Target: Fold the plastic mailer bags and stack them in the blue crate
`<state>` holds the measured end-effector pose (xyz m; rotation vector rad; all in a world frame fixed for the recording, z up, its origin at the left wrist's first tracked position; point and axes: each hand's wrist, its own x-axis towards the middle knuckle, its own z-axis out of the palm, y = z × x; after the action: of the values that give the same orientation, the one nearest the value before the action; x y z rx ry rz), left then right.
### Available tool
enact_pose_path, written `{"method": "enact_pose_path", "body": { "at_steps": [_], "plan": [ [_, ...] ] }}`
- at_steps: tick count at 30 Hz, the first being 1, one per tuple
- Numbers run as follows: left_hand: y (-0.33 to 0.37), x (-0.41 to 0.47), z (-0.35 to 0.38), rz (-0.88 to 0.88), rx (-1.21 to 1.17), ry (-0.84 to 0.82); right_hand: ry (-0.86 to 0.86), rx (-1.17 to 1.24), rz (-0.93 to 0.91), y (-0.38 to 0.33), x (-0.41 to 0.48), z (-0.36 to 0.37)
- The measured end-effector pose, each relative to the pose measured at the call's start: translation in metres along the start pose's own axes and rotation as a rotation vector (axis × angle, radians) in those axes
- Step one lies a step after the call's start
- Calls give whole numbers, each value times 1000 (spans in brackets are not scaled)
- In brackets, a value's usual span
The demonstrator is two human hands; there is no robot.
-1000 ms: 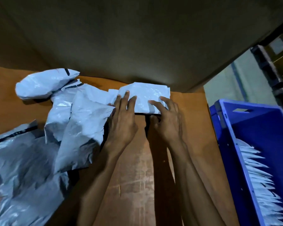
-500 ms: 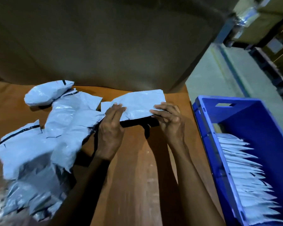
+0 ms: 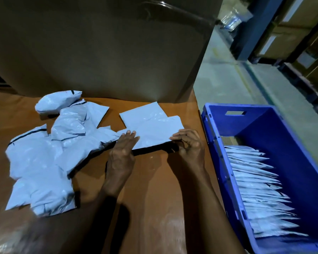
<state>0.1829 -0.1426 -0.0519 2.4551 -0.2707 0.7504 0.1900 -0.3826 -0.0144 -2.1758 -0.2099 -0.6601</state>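
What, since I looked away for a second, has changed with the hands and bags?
The right hand, a second ago flat on the folded mailer, now pinches its near right corner. The near edge is tipped up and shows a dark underside. The left hand stays flat on the mailer. The pile and the crate are unchanged.

The mailer bag [image 3: 151, 125] was pale grey with a black inner side. The crate [image 3: 283, 136] was blue, the table [image 3: 154, 180] orange-brown, the loose bags [image 3: 40, 162] pale grey with black strips.
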Motion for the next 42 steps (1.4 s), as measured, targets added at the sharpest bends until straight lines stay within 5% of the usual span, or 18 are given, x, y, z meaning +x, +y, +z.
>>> {"method": "enact_pose_path", "body": {
  "at_steps": [8, 17, 25, 35, 42],
  "plan": [
    [14, -57, 15, -34, -29, -301, -77, -106, 83, 23, -58, -14],
    [38, -61, 0, -49, -5, -159, -55, -113, -96, 24, -55, -24],
    [31, -83, -12, -73, -159, -340, -262, -113, -27, 24, -96, -55],
    [25, -101, -28, 35, -257, -477, -303, -153, 97, 11, -120, -66],
    [46, -96, -38, 38, -181, -371, -255, -275, -72, -22, -94, -65]
  ]
}}
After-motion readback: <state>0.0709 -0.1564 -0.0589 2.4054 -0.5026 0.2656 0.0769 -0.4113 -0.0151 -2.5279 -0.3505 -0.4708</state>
